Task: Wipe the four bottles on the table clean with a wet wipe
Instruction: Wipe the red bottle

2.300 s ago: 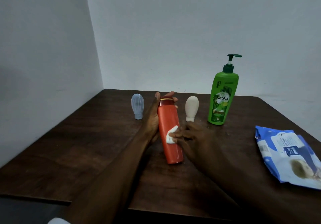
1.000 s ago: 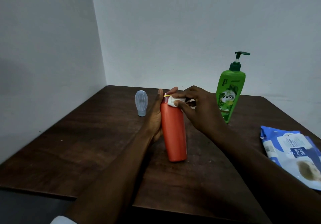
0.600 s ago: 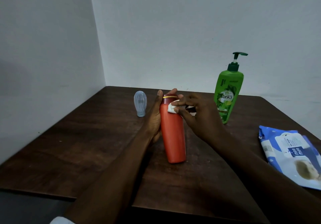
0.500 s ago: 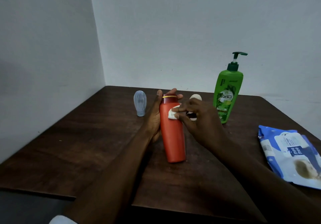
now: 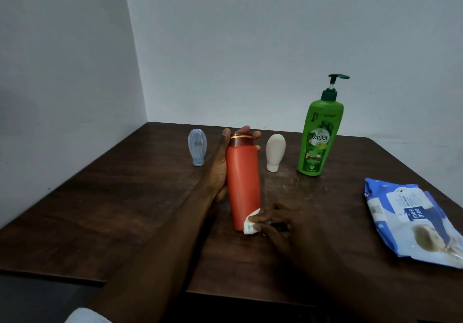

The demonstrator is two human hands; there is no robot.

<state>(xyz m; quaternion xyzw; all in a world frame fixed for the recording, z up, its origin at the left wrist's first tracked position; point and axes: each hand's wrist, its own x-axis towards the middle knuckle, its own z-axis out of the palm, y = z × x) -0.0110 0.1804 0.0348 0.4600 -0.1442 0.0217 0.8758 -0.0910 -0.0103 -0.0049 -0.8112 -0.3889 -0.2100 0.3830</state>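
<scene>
Fingers of left hand point(image 5: 219, 169) wrap orange bottle point(image 5: 243, 184) to steady it (tilted); right hand point(image 5: 293, 225) pinches wet wipe point(image 5: 250, 225) at btm.

Four bottles: one blue bottle point(image 5: 197, 150) at ten o'clock, one orange bottle point(image 5: 242, 184) in the middle, one cream bottle point(image 5: 275, 152) at one o'clock, one green bottle point(image 5: 319, 137) at two o'clock. One wipe point(image 5: 250, 224). One wipe pack point(image 5: 411, 222) at four o'clock. Two hands: left hand point(image 5: 217, 169), right hand point(image 5: 290, 225). One counter point(image 5: 100, 209).

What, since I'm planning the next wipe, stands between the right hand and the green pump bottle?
Nothing visible. Only bare table lies between the right hand, pinching the wipe against the orange bottle, and the green pump bottle; the cream bottle stands left of that path.
</scene>
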